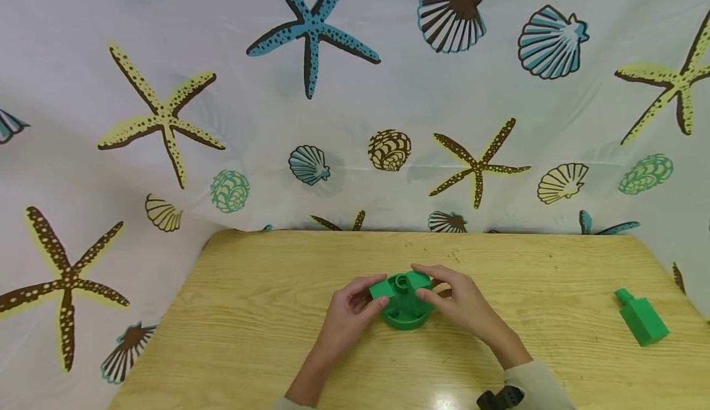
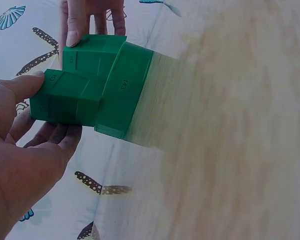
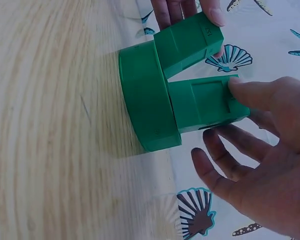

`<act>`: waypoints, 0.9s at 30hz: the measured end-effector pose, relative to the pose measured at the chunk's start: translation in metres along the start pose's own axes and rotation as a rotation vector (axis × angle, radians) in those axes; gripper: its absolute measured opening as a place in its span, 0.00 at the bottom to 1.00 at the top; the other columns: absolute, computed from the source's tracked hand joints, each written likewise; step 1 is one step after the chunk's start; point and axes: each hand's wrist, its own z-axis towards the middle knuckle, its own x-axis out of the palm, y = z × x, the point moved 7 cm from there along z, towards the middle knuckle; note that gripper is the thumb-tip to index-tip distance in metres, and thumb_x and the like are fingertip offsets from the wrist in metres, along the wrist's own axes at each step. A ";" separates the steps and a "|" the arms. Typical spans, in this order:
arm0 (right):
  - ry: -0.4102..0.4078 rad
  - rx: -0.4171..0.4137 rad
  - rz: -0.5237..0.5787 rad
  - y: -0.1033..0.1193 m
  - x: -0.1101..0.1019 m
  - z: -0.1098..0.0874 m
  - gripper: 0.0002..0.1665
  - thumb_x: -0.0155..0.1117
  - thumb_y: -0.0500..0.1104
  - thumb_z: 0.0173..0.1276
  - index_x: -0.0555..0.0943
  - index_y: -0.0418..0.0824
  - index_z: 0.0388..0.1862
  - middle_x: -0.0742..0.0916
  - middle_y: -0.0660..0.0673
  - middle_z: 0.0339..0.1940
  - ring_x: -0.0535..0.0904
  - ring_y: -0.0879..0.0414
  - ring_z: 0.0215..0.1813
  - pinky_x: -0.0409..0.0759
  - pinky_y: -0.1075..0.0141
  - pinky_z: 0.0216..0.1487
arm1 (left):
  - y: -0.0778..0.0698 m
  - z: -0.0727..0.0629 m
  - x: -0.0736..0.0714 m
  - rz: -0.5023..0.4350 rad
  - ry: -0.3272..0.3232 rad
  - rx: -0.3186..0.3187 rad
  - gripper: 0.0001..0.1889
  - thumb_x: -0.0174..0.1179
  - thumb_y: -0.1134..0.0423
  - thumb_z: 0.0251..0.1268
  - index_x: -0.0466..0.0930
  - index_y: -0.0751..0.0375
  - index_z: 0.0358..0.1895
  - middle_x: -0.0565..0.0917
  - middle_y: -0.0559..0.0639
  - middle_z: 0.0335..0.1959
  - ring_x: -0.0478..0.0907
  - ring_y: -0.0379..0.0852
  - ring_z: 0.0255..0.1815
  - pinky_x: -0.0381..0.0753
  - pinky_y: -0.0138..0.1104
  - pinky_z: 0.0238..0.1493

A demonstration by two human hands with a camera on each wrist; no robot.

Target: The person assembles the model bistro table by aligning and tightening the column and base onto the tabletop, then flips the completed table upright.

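Observation:
A round green plastic base (image 1: 405,322) sits on the table, with a raised ring in its middle. Two green blocks stand up from it, one on each side. My left hand (image 1: 346,314) pinches the left block (image 1: 381,289) between thumb and fingers. Opposite it, my right hand (image 1: 460,299) grips the right block (image 1: 420,279) the same way. Small numbers are marked on the base (image 2: 125,90) in the left wrist view. From the right wrist, both blocks appear seated in the base (image 3: 147,100), their tops slightly apart; their lower ends are hidden inside it.
Farther right on the wooden table (image 1: 249,311) lies another green block with a narrow neck (image 1: 643,319), shaped like a bottle. A white cloth (image 1: 355,102) printed with starfish and shells hangs behind the table and at its sides.

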 end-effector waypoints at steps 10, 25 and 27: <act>-0.030 -0.028 0.056 -0.004 -0.009 -0.005 0.30 0.70 0.32 0.70 0.77 0.33 0.69 0.83 0.34 0.62 0.87 0.43 0.52 0.85 0.62 0.53 | -0.005 0.002 -0.001 0.022 0.009 0.000 0.21 0.65 0.66 0.73 0.79 0.60 0.66 0.76 0.65 0.66 0.74 0.51 0.69 0.75 0.36 0.66; -0.046 -0.016 0.021 0.000 -0.018 -0.020 0.26 0.70 0.35 0.71 0.79 0.34 0.67 0.84 0.36 0.61 0.84 0.41 0.57 0.85 0.63 0.53 | -0.001 -0.001 -0.001 0.015 0.008 0.001 0.22 0.65 0.67 0.72 0.78 0.65 0.67 0.77 0.63 0.65 0.76 0.51 0.67 0.77 0.35 0.64; -0.047 -0.024 0.054 -0.001 -0.019 -0.022 0.25 0.68 0.34 0.72 0.79 0.33 0.66 0.83 0.35 0.62 0.81 0.39 0.62 0.84 0.62 0.55 | -0.001 -0.002 -0.002 0.014 0.008 -0.003 0.22 0.65 0.66 0.73 0.78 0.64 0.67 0.77 0.64 0.65 0.76 0.50 0.67 0.77 0.35 0.64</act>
